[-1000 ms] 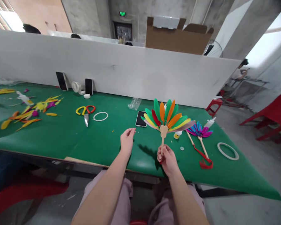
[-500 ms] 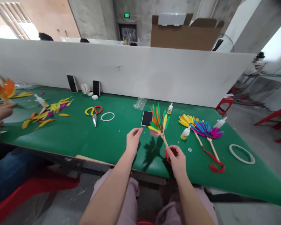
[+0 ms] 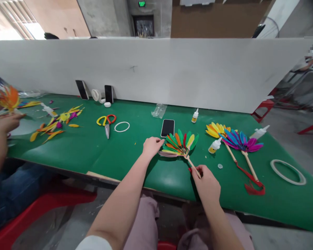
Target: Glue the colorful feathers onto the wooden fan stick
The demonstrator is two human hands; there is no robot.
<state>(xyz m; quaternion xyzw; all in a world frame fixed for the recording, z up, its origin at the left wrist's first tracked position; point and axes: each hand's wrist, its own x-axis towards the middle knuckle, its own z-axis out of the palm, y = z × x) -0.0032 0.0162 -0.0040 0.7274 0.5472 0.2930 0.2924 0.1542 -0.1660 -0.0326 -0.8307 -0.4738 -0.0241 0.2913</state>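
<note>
Right of frame center, feather fan (image 3: 181,143) held low over table (image 3: 114,156), handle (image 3: 192,164) toward lower right. Change: fan now broad face up, swung toward left hand (image 3: 152,146) — feathers judged within its reach. Right hand (image 3: 208,184): fingers closed around handle. Left fingers nearly together at feather edge; grip cannot be told. Phone (image 3: 167,128) just beyond feathers; glue bottle (image 3: 214,146) bounds right side; widest room left, toward scissors (image 3: 107,131) — front table edge near right hand.
</note>
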